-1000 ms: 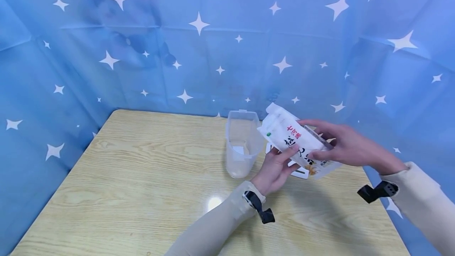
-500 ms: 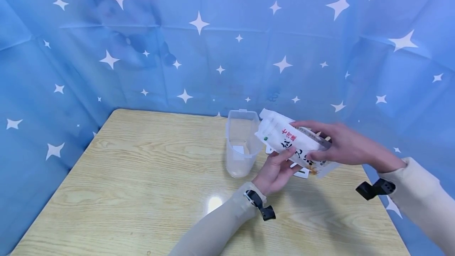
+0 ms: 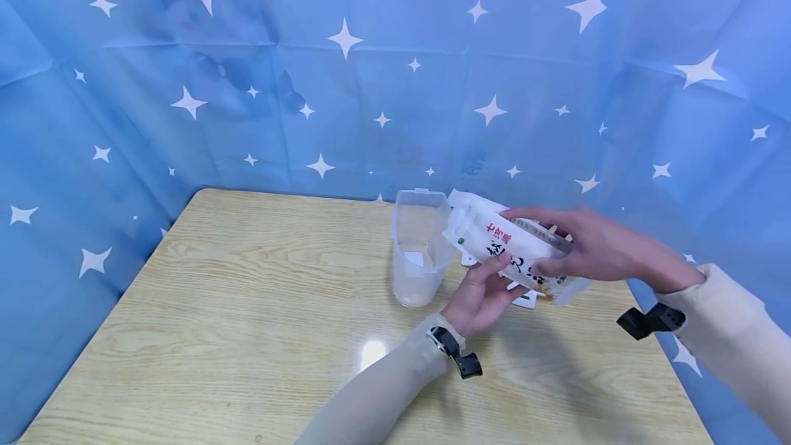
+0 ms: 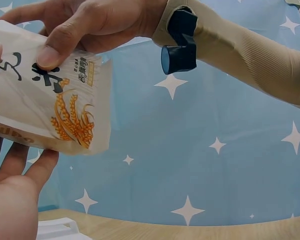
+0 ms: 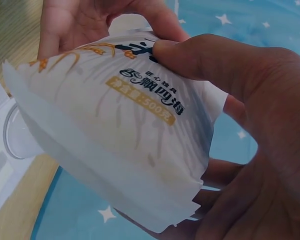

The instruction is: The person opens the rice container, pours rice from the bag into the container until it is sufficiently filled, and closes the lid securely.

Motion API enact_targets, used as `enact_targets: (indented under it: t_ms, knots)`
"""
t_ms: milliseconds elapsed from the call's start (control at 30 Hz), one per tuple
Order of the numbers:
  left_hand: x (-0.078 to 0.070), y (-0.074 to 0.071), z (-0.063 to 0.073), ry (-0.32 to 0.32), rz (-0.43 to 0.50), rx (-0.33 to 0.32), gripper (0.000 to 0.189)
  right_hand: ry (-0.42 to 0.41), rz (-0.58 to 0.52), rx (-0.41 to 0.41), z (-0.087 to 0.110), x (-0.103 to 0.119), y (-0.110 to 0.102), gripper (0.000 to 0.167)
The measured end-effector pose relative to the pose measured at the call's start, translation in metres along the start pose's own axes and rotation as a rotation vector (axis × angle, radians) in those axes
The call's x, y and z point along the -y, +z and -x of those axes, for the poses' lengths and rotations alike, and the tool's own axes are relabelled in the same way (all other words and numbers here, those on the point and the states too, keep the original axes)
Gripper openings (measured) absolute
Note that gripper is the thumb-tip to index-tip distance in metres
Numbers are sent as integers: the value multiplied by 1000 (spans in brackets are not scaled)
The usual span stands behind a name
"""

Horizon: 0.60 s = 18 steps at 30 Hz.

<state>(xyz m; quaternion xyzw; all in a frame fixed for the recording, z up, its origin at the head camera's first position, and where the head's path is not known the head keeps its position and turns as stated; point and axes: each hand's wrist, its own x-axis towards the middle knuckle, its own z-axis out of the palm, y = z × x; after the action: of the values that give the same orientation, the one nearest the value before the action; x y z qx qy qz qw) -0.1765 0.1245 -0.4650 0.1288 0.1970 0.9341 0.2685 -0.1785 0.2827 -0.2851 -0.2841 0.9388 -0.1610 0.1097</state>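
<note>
A white rice bag (image 3: 478, 225), printed with dark lettering and golden grain ears, is held tilted above the table, its top end leaning left. That end overlaps the right rim of a clear plastic container (image 3: 413, 286) in the head view. My left hand (image 3: 478, 301) holds the bag's lower side, thumb on the printed front and fingers beneath. From the right, my right hand (image 3: 593, 246) grips the bag's other end; its thumb presses the front, as the right wrist view also shows, and its fingers wrap behind the bag (image 5: 135, 115).
Beneath the bag, partly hidden, a white slotted plastic piece (image 3: 525, 299) lies on the wooden table (image 3: 247, 307). A blue curtain with white stars (image 3: 383, 74) hangs behind the table and along its sides. The container stands near the back edge.
The bag's top end has shifted left and slightly down, toward the container's rim. Both hands keep their hold on the bag, and the right has moved a little left. The container stays put.
</note>
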Motion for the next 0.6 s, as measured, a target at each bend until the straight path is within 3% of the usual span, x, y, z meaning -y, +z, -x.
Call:
enact_targets:
  t_ms: [600]
  knots:
    - [-1, -2, -6, 2, 18, 50, 50, 36, 16, 26, -4, 6, -8, 83]
